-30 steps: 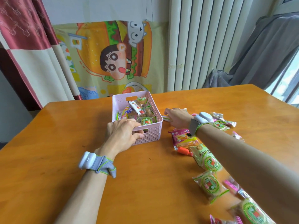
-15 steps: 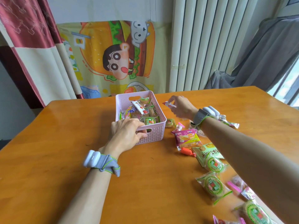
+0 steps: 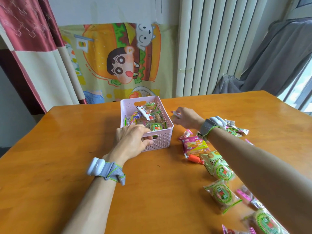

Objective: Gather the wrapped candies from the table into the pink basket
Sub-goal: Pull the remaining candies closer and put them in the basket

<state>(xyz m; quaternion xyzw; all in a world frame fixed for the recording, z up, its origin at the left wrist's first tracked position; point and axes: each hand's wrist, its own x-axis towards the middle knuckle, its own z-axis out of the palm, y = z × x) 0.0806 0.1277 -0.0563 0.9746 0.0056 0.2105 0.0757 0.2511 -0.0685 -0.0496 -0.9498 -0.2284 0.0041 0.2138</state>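
Note:
The pink basket point(image 3: 129, 105) stands mid-table with several wrapped candies inside. My left hand point(image 3: 133, 141) grips its near rim at the handle slot. My right hand point(image 3: 186, 118) hovers just right of the basket and pinches a small wrapped candy point(image 3: 175, 114). More wrapped candies lie to the right on the table: a pink-and-yellow packet point(image 3: 194, 145), an orange twist candy point(image 3: 193, 158), a small pink-ended candy point(image 3: 185, 133) and several green round-label packets point(image 3: 221, 194).
The wooden table point(image 3: 67, 149) has its far edge just behind the basket. Beyond it hang a cartoon cloth point(image 3: 121, 61), a red curtain point(image 3: 28, 39) and a white radiator point(image 3: 211, 44). More candies lie behind my right wrist point(image 3: 236, 130).
My right hand lifted off the table with a small candy and moved left to the basket's right side. My left hand kept its grip on the basket rim.

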